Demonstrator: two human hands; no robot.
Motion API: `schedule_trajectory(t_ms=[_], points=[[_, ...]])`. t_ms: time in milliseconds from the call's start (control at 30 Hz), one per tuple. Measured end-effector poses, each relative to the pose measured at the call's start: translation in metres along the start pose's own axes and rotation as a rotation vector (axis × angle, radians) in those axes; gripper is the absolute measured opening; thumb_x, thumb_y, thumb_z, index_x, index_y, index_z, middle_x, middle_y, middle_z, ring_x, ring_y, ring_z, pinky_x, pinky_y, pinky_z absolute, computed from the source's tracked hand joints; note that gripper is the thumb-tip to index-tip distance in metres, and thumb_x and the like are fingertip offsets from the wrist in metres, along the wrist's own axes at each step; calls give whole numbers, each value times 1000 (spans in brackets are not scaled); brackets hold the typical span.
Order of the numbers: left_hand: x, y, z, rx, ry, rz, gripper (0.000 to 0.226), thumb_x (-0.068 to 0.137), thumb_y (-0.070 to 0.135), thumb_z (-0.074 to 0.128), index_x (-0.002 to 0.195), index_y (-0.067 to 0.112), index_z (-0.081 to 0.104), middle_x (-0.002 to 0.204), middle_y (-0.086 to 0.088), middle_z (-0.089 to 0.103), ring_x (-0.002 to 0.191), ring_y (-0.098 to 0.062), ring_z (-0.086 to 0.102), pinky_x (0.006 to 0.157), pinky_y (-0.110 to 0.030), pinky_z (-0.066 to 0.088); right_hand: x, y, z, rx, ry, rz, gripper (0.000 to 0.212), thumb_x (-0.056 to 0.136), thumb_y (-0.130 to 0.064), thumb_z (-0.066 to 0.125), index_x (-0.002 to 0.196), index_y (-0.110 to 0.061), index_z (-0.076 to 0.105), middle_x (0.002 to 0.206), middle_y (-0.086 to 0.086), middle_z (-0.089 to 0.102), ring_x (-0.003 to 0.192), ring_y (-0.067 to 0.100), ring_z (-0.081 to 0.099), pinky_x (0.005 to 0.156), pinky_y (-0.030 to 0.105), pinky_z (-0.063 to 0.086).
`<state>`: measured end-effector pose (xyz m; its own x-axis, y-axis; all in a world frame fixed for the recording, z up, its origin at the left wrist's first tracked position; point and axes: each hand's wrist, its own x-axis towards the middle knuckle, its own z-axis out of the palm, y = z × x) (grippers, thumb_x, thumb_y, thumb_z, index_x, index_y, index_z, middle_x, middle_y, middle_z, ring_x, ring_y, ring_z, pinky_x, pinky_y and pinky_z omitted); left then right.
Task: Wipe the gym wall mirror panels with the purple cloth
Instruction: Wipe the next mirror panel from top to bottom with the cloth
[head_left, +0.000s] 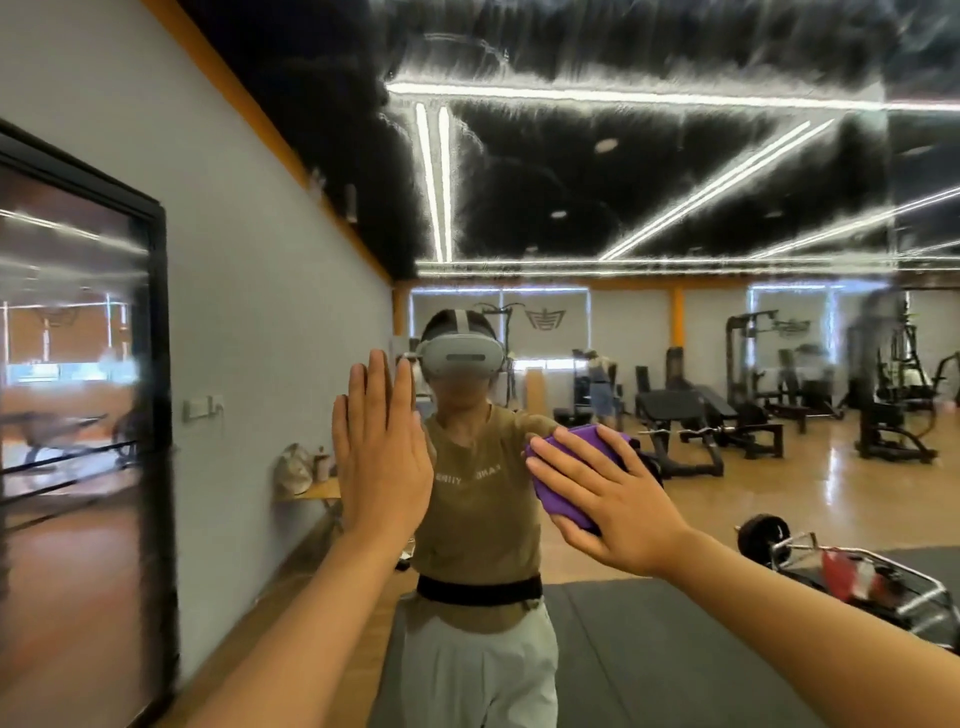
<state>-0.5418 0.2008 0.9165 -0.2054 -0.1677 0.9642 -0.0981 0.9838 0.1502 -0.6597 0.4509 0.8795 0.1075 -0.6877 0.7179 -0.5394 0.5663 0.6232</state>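
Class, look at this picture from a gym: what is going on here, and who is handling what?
A person stands facing a large wall mirror panel, cleaning it. The right hand presses a folded purple cloth flat against the glass with straight fingers. The left hand rests open and upright, palm on the mirror, apparently for support. The upper part of the glass shows smeary streaks, so wiping there looks unfinished. Weight benches and a barbell appear reflected behind the person.

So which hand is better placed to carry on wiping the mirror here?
The right hand: it presses the purple cloth flat against the mirror. The left hand lies bare and open on the glass, only bracing.
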Motion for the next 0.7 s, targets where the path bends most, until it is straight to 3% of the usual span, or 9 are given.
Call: schedule_trajectory(t_ms=[100,200,367,500,700], points=[[-2,10,1,-61,-20,-2,63,104,42,24,161,16,19,168,-3,2,154,-13,-11,123,-30,-14,5,12,-4,6,-34,-53,60,104,-48,37,159,-25,29,166,-4,24,155,18,16,126,46,6],[-4,16,8,-59,-34,53,65,103,45,25,162,18,15,170,-3,0,156,-18,-8,124,-34,-13,24,30,-9,-4,-26,-44,61,104,-49,35,159,-25,29,166,-4,23,155,17,15,126,46,6],[-2,30,22,-59,5,41,65,102,41,25,162,19,14,170,0,-4,156,-24,-9,124,-42,-13,91,80,-28,50,147,268,63,101,-47,34,159,-22,29,166,-3,22,155,16,14,126,46,5],[-2,34,29,-2,64,58,63,103,36,27,161,14,18,170,-5,6,156,-27,-1,125,-44,-7,134,111,-41,90,261,512,63,103,-46,32,160,-19,27,167,0,22,155,17,12,126,41,1],[-6,30,35,91,112,101,61,105,36,24,161,11,19,168,-10,9,155,-32,6,126,-48,-3,101,75,-25,83,320,545,63,103,-45,35,159,-16,31,166,3,25,155,21,17,126,45,5]])
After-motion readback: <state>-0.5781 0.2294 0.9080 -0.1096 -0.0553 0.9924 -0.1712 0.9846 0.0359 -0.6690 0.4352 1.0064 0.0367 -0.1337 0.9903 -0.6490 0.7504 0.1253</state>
